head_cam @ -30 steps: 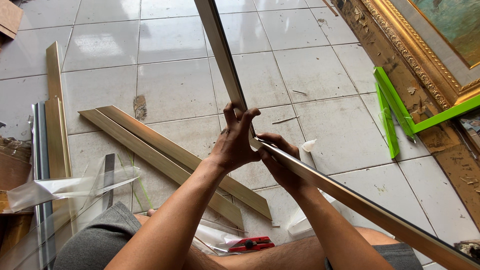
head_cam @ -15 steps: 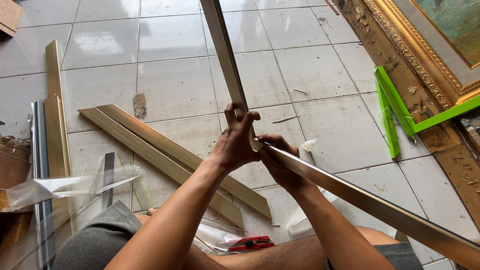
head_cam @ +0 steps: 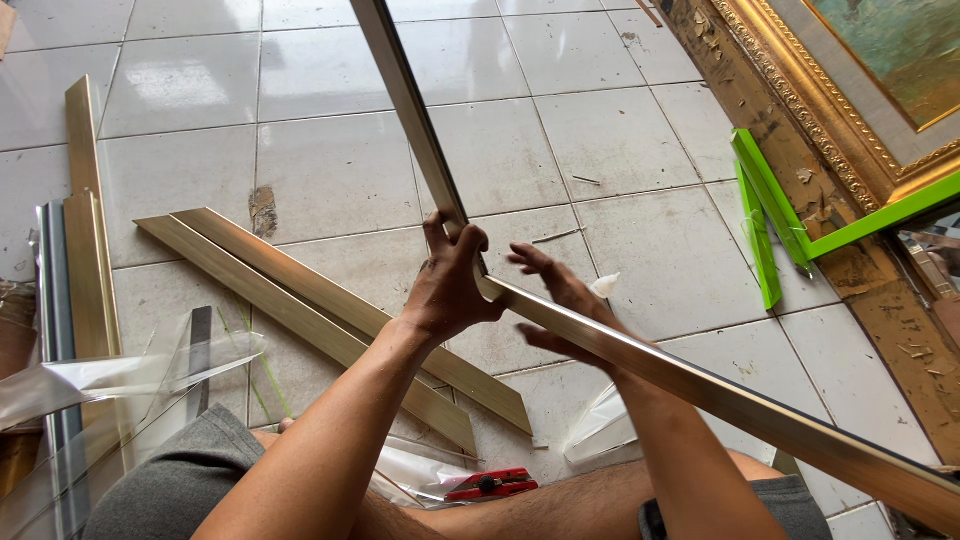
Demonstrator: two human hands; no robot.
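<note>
Landmark: the mitred corner (head_cam: 487, 285) where two gold frame mouldings meet, held up above the tiled floor (head_cam: 330, 160).
Upper moulding: the far moulding strip (head_cam: 405, 100) runs from the corner up and away to the top edge of the view.
Lower moulding: the near moulding strip (head_cam: 730, 400) runs from the corner down to the lower right edge, passing over the right forearm.
Left hand: the left hand (head_cam: 450, 285) is closed around the far moulding strip right at the corner, thumb and fingers wrapped about it.
Right hand: the right hand (head_cam: 560, 300) sits just right of the corner, fingers spread open, palm against the near moulding strip without clasping it.
Loose mouldings: two more gold cut strips (head_cam: 330, 320) lie on the floor left of and below the corner, side by side and touching, their ends cut at an angle.
Stacked strips: further gold and silver lengths (head_cam: 75, 260) lie well left of the corner, beside clear plastic wrap (head_cam: 110, 375).
Red cutter: a red utility knife (head_cam: 490, 485) lies on the floor below the corner, near the person's legs.
Green frame: a bright green frame corner (head_cam: 770, 215) rests well right of the corner, by an ornate gilt picture frame (head_cam: 850, 130) leaning at the upper right.
</note>
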